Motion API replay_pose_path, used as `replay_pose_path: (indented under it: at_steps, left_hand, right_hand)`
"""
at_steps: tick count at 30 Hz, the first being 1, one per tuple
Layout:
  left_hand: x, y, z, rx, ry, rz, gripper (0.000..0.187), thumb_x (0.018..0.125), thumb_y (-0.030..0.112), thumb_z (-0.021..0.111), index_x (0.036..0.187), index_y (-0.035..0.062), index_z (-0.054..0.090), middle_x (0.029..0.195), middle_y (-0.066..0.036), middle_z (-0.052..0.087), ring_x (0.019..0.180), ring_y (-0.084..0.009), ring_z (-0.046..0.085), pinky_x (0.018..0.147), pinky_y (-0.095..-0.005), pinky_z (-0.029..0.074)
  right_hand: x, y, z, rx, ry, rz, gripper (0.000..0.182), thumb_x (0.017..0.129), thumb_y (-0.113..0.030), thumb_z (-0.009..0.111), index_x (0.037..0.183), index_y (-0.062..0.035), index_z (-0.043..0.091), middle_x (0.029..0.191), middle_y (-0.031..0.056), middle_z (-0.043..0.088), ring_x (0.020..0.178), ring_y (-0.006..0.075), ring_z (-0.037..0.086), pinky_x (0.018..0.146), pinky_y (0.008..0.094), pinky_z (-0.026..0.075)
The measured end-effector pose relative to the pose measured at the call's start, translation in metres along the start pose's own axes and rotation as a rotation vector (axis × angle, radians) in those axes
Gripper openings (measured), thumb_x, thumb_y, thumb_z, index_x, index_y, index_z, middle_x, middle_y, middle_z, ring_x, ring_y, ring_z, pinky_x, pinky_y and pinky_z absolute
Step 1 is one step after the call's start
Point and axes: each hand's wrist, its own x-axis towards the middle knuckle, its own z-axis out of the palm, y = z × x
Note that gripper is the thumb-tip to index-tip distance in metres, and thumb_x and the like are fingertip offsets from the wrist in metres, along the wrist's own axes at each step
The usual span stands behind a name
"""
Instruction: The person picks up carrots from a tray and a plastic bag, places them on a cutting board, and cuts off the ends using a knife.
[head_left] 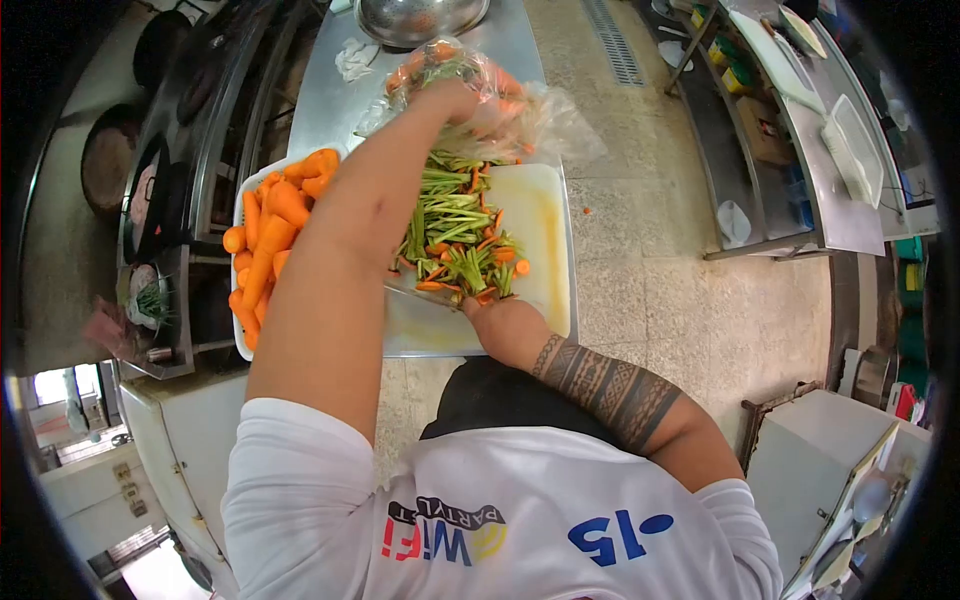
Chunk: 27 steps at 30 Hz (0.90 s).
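My left arm stretches forward, and my left hand (452, 100) is at the clear plastic bag (545, 115), its fingers hidden among the plastic. Orange carrots (505, 85) show through the bag. Close to my body, my right hand (508, 328) is closed on a knife (425, 296), whose blade points left along the near side of the trimmings. Those green carrot tops (450, 215) with orange ends lie heaped on the white cutting board (540, 240). Left of the board, whole carrots (265, 250) fill a white tray (243, 345), partly behind my left forearm.
A metal bowl (420, 18) and a crumpled white plastic piece (356, 60) sit at the far end of the steel table (320, 100). Stove equipment with pans (110, 160) stands left. Steel shelving (790, 150) is across the tiled floor on the right.
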Motion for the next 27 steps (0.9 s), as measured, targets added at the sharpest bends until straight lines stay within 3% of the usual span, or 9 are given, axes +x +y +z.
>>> replay_pose_path:
  at_steps: [2,5,8,11,16,18,21,25,27]
  left_hand:
    - [-0.014,-0.011,-0.021,0.114,0.051,0.051,0.043,0.092,0.041,0.063,0.116,0.0077,0.079,0.12,-0.018,0.075,0.11,-0.0356,0.072,0.093,-0.043,0.056]
    - [-0.064,-0.023,-0.042,-0.087,0.115,0.0,0.054,0.089,0.053,0.067,0.112,0.0056,0.078,0.108,-0.016,0.078,0.095,-0.0347,0.074,0.085,-0.0447,0.058]
    - [-0.155,-0.033,-0.058,-0.249,0.217,-0.01,0.067,0.079,0.055,0.081,0.117,0.001,0.073,0.106,-0.02,0.076,0.099,-0.0373,0.072,0.088,-0.0446,0.057]
    - [-0.245,-0.051,-0.034,-0.489,0.399,-0.084,0.064,0.082,0.055,0.079,0.113,-0.0012,0.073,0.091,-0.015,0.076,0.079,-0.0264,0.075,0.074,-0.0394,0.058]
    - [-0.383,-0.032,0.075,-1.23,0.453,-0.325,0.053,0.086,0.034,0.084,0.122,-0.0024,0.068,0.084,-0.007,0.071,0.065,-0.0138,0.068,0.066,-0.0318,0.055]
    - [-0.429,-0.001,0.104,-1.266,0.409,-0.461,0.052,0.086,0.03,0.084,0.123,-0.0015,0.068,0.085,-0.006,0.07,0.063,-0.0124,0.066,0.064,-0.0309,0.054]
    - [-0.468,0.038,0.165,-1.369,0.308,-0.627,0.05,0.086,0.029,0.084,0.123,-0.0014,0.068,0.09,-0.007,0.071,0.068,-0.0134,0.068,0.067,-0.0306,0.055]
    - [-0.477,0.074,0.227,-1.342,0.444,-0.627,0.052,0.082,0.028,0.085,0.122,-0.0008,0.069,0.1,-0.012,0.075,0.09,-0.0223,0.072,0.083,-0.0355,0.057]
    - [-0.479,0.076,0.238,-1.233,0.468,-0.624,0.051,0.083,0.026,0.083,0.124,-0.0006,0.068,0.099,-0.013,0.074,0.087,-0.0213,0.071,0.082,-0.0348,0.057]
  right_hand:
    - [0.0,-0.001,-0.001,-0.001,-0.009,-0.001,0.018,0.095,-0.013,0.055,0.108,-0.0026,0.062,0.071,0.0157,0.07,0.06,0.0356,0.071,0.053,0.05,0.056]
    - [0.0,0.004,-0.002,0.046,-0.012,0.002,0.019,0.096,-0.012,0.054,0.11,-0.0019,0.063,0.074,0.0171,0.07,0.064,0.0376,0.071,0.056,0.0504,0.056]
    - [0.004,0.013,-0.002,0.071,-0.067,0.037,0.021,0.096,-0.011,0.052,0.112,-0.0013,0.062,0.077,0.0186,0.072,0.07,0.0401,0.072,0.062,0.052,0.057]
    - [0.01,0.026,0.001,0.094,-0.108,0.009,0.02,0.096,-0.011,0.052,0.112,0.0013,0.056,0.081,0.022,0.071,0.076,0.0433,0.072,0.068,0.0545,0.056]
    - [0.025,0.043,0.009,0.058,-0.169,-0.065,0.022,0.097,-0.011,0.051,0.113,0.0049,0.052,0.089,0.0275,0.071,0.085,0.0464,0.07,0.076,0.0554,0.055]
    - [0.027,0.042,0.004,0.042,-0.191,-0.096,0.024,0.095,-0.007,0.05,0.115,0.0059,0.053,0.094,0.028,0.072,0.088,0.0445,0.072,0.077,0.0536,0.057]
    - [0.033,0.039,0.003,0.079,-0.233,-0.08,0.025,0.099,-0.014,0.054,0.112,0.0057,0.049,0.089,0.0306,0.068,0.089,0.0491,0.067,0.08,0.0568,0.053]
    - [0.037,0.029,-0.002,0.009,-0.245,-0.088,0.023,0.098,-0.011,0.05,0.113,0.0058,0.051,0.094,0.0303,0.07,0.091,0.0476,0.069,0.082,0.0563,0.054]
    - [0.035,0.025,-0.008,0.011,-0.251,-0.076,0.022,0.098,-0.011,0.049,0.112,0.0055,0.052,0.096,0.0308,0.07,0.093,0.0473,0.069,0.082,0.0565,0.054]
